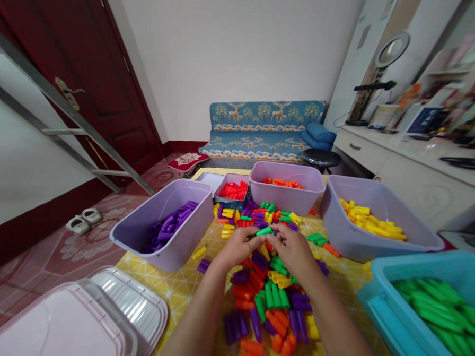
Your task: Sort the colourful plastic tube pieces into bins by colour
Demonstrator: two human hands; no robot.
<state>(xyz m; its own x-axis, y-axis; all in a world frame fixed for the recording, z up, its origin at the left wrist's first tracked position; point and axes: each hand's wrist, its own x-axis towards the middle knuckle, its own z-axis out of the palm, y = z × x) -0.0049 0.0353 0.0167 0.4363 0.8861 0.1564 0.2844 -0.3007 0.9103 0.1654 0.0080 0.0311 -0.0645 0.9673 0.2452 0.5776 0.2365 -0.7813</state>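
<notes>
Above the heap of loose coloured plastic tubes (277,295), my left hand (237,246) and my right hand (293,250) come close together. A short green plastic tube (264,231) lies between their fingertips, pinched from both sides. Orange, purple, green and yellow tubes sit under and around both hands, some in small side-by-side groups. Farther back, more mixed pieces lie in front of the bins. My hands hide part of the heap.
Purple tubes fill part of a lilac bin (118,236) at left. Other lilac bins hold orange (256,187) and yellow (425,242) pieces; a small box (236,203) has red ones. A turquoise bin (379,286) of green pieces stands right. Lids (70,323) lie front left.
</notes>
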